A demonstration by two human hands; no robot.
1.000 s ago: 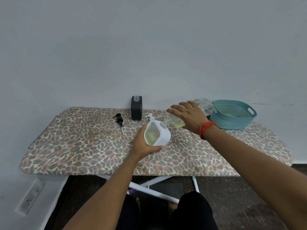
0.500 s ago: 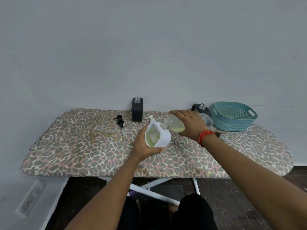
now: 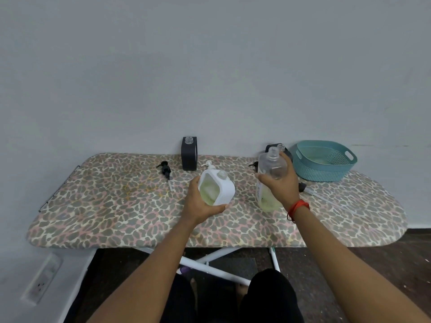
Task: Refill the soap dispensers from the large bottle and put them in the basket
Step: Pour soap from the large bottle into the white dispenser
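The left hand (image 3: pixel 198 201) holds a white dispenser (image 3: pixel 217 187) over the middle of the ironing board (image 3: pixel 105 201), fingers (image 3: pixel 215 209) clamped around its lower side, thumb on the near left edge. The dispenser is tilted, its open neck up and to the right, and pale yellow-green soap shows through its clear side panel. A white pump (image 3: pixel 209 164) lies just behind it. The right hand (image 3: pixel 281 183) grips the large bottle (image 3: pixel 270 180), which stands upright on the board to the right of the dispenser and apart from it; the fingers wrap the clear upper part, and its neck is open. Yellowish soap fills only the lower part of the bottle. A red band (image 3: pixel 298 206) circles the right wrist. A black dispenser (image 3: pixel 189 153) with an open clear neck stands upright at the back edge, near the wall, and a black pump (image 3: pixel 166 170) lies to its left. Another dark dispenser (image 3: pixel 285 151) is mostly hidden behind the bottle and hand. The teal basket (image 3: pixel 324 160) sits at the right rear of the board, just beside that hidden dispenser, with no dispenser in it. A pump with a long clear tube (image 3: pixel 326 199) lies in front of the basket.
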